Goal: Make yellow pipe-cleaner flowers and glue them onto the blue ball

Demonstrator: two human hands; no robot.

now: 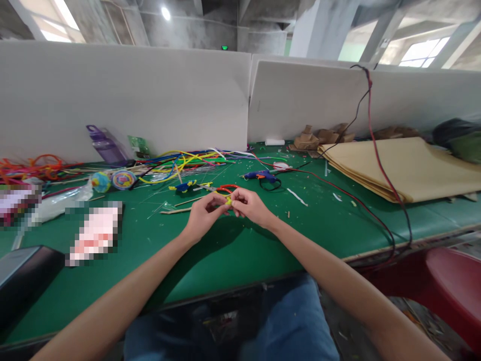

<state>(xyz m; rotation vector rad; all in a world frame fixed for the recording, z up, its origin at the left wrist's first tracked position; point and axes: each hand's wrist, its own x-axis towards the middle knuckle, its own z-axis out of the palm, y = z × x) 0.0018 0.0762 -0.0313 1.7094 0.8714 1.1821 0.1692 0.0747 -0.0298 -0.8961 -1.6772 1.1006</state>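
Just above the middle of the green work table (233, 250), nearer its front edge than the white partition, both hands meet around a small craft piece made of pipe cleaners. The left hand (205, 214) and the right hand (251, 206) are close together, fingertips almost touching, each curled nearly closed in a pinch. Between them sits a yellow pipe cleaner bit (228, 200), with a red pipe cleaner loop (227, 188) arching up from the same spot. Held this way, at the fingertips and lifted a little off the table, the piece seems steadied by one hand while the other twists or bends it; which hand does which cannot be told.

Farther back, toward the partition, a loose heap of coloured pipe cleaners (180, 159) lies within easy reach. A blue hot glue gun (260, 175) rests just behind the hands, its red-and-black cord (379, 220) running off over the right edge. A purple water bottle (105, 145) lies tilted near the back left, and folded tan sheets (406, 168) fill the right end. A black box (22, 273) sits at the front left corner.
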